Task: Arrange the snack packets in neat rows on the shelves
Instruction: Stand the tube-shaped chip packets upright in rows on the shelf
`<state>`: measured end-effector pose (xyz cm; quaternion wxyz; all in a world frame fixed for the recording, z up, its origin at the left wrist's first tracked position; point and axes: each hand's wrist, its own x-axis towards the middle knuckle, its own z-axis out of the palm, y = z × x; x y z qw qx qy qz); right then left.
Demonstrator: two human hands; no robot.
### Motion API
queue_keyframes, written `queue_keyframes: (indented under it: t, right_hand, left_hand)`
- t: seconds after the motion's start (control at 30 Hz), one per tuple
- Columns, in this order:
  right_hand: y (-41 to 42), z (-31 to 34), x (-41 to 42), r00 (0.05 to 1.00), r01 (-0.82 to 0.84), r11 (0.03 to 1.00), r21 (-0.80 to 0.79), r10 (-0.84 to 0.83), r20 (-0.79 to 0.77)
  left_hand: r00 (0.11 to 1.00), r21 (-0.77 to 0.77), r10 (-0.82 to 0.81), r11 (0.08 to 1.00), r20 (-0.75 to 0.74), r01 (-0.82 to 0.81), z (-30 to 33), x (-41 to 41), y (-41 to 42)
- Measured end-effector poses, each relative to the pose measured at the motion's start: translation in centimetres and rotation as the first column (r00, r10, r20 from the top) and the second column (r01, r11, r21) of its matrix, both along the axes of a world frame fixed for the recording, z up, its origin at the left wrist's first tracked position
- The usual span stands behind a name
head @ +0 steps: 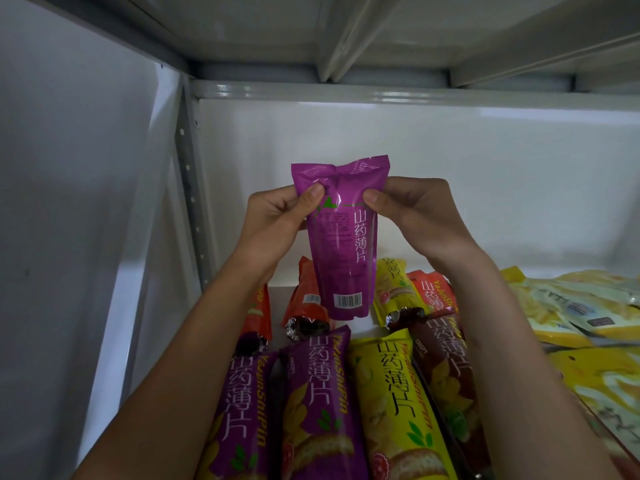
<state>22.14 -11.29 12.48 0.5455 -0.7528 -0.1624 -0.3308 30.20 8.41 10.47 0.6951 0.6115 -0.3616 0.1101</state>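
Both hands, left hand (277, 220) and right hand (412, 216), pinch the purple packet (341, 251) upright, long axis vertical, probably above the shelf (360, 323) gap.

Purple snack packet (341, 237) held upright above the shelf (349, 327).
Its back faces out, barcode at the bottom; purple, yellow, maroon and orange packets (391, 403) lie side by side on the shelf below.

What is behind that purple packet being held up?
Behind the purple packet, held by both hands, stands the white back wall. Its lower end covers part of an orange packet and a strip of shelf.
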Motion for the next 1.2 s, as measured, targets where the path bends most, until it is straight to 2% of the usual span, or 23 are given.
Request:
queue_keyframes:
  t: [0.1,0.23,0.33,0.6,0.9,1.2]
  right_hand:
    - [0.0,-0.1,0.2,0.999,0.033,0.999,-0.011,-0.032,0.036]
    - [0.0,-0.1,0.2,0.998,0.040,0.999,-0.014,-0.039,0.052]
    - [0.5,-0.2,0.0,0.999,0.018,0.999,-0.039,-0.016,0.037]
    - [0.8,0.2,-0.4,0.995,-0.055,0.996,-0.064,0.049,-0.090]
    - [1.1,0.3,-0.8,0.997,-0.048,0.998,-0.030,0.045,-0.070]
    - [2.4,0.8,-0.4,0.997,0.063,0.987,0.149,-0.057,-0.044]
  left_hand:
    - [1.000,0.012,-0.014,1.000,-0.023,0.015,0.2,-0.2,-0.1]
    - [0.971,-0.005,-0.188,0.982,-0.146,0.190,0.6,-0.5,-0.2]
    - [0.960,-0.055,-0.237,0.971,-0.147,0.231,0.7,-0.6,-0.3]
    - [0.980,-0.090,-0.146,0.987,-0.135,0.135,0.5,-0.7,-0.5]
    - [0.984,-0.115,-0.136,0.986,-0.110,0.124,0.6,-0.9,-0.4]
    - [0.993,-0.066,-0.117,0.991,-0.009,0.116,0.9,-1.5,-0.9]
